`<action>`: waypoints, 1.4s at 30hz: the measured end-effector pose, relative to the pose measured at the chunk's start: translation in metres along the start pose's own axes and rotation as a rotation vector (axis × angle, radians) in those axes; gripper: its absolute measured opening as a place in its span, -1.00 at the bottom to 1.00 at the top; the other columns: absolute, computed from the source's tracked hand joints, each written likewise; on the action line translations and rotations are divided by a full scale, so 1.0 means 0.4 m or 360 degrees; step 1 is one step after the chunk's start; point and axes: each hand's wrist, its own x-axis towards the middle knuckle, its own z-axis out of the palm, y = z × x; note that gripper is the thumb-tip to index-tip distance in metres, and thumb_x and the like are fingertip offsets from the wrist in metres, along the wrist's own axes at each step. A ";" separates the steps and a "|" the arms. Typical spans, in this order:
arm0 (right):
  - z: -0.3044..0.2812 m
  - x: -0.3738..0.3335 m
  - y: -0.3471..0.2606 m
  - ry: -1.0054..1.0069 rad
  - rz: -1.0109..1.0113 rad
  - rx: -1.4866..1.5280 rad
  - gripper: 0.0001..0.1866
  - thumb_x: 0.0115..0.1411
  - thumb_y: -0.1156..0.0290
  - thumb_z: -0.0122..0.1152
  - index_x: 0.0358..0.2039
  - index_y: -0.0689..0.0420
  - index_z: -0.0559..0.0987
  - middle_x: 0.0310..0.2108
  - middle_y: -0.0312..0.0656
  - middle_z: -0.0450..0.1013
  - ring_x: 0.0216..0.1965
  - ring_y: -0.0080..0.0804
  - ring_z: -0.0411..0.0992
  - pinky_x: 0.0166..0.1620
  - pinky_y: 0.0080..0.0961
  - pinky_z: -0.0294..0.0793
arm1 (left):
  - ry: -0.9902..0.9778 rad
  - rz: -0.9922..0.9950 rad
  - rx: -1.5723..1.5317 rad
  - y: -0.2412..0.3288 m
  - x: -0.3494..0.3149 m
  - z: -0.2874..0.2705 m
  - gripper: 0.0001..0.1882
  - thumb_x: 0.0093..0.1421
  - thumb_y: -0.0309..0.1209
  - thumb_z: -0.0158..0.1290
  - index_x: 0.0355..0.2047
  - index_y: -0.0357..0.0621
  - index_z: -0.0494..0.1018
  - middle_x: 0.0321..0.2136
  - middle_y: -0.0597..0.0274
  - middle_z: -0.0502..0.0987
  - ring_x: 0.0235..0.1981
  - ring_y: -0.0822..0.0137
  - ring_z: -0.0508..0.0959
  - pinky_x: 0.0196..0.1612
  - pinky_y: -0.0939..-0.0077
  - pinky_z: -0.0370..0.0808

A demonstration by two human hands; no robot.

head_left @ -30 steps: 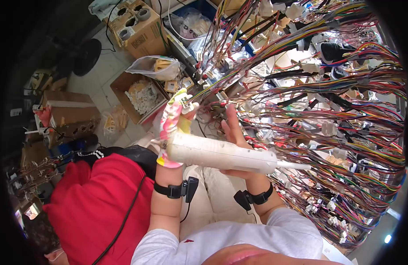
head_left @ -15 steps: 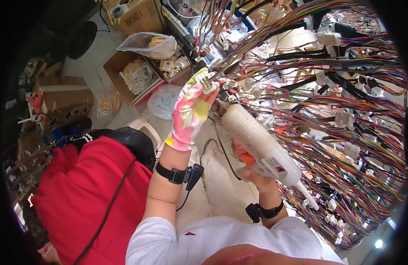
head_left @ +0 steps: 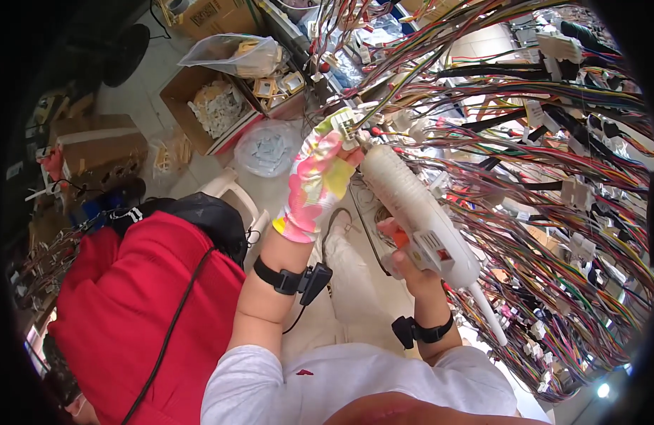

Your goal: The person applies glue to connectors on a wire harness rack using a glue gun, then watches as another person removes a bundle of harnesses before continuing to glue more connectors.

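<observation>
My left hand, in a pink and yellow patterned glove, pinches a small white connector at the end of some coloured wires. My bare right hand grips a white glue gun by its handle, a finger on the orange trigger. The gun's nozzle points up at the connector and nearly touches it. A white glue stick sticks out of the gun's back end. A black band sits on each wrist.
A dense board of coloured wire harnesses fills the right side. On the left, a person in a red jacket sits close by. Cardboard boxes of small parts, a plastic bag and a round tub stand on the floor.
The glue gun swung from lying level across both hands to pointing up at the connector. My right hand shifted onto its handle, and my left hand lifted the connector to the nozzle.
</observation>
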 end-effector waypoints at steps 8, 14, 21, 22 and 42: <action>-0.005 0.012 0.001 -0.0012 0.0042 -0.0058 -0.44 0.04 0.38 0.21 0.05 0.23 0.28 -0.17 -0.12 0.36 -0.05 -0.27 0.32 0.07 -0.24 0.27 | -0.0002 -0.0023 0.0046 0.006 0.004 0.003 -0.61 0.19 -0.34 -0.01 0.03 -0.11 0.33 -0.11 0.29 0.46 -0.13 0.45 0.44 -0.05 0.50 0.33; -0.011 0.018 0.019 -0.0026 -0.0040 -0.0131 -0.53 0.05 0.42 0.19 -0.01 0.21 0.33 -0.18 -0.13 0.35 -0.07 -0.29 0.33 0.06 -0.25 0.29 | 0.0009 0.0027 0.0100 0.002 0.000 0.006 -0.57 0.18 -0.35 0.01 0.06 -0.15 0.30 -0.10 0.27 0.45 -0.11 0.45 0.42 -0.03 0.56 0.29; -0.014 0.012 0.016 0.0040 0.0053 -0.0158 -0.55 0.06 0.42 0.18 -0.03 0.22 0.34 -0.21 -0.14 0.35 -0.10 -0.30 0.34 0.03 -0.26 0.31 | -0.0092 0.0025 0.0105 0.003 0.000 0.011 -0.56 0.19 -0.39 -0.01 0.08 -0.24 0.27 -0.09 0.18 0.44 -0.12 0.42 0.43 -0.03 0.52 0.32; -0.014 0.011 0.016 0.0040 0.0053 -0.0157 -0.55 0.06 0.42 0.18 -0.03 0.22 0.34 -0.21 -0.14 0.35 -0.10 -0.30 0.34 0.03 -0.26 0.31 | -0.0106 0.0010 0.0091 0.003 -0.001 0.013 -0.56 0.19 -0.39 -0.01 0.08 -0.24 0.27 -0.09 0.18 0.45 -0.13 0.42 0.44 -0.03 0.52 0.32; -0.037 -0.005 0.045 0.0013 0.0104 -0.0271 -0.65 0.09 0.34 0.19 -0.14 0.13 0.35 -0.33 -0.22 0.33 -0.19 -0.36 0.32 -0.05 -0.31 0.31 | -0.0097 0.0096 0.0068 -0.013 0.008 -0.020 -0.57 0.22 -0.36 -0.05 0.09 -0.22 0.24 -0.16 0.08 0.47 -0.15 0.23 0.48 -0.05 0.34 0.41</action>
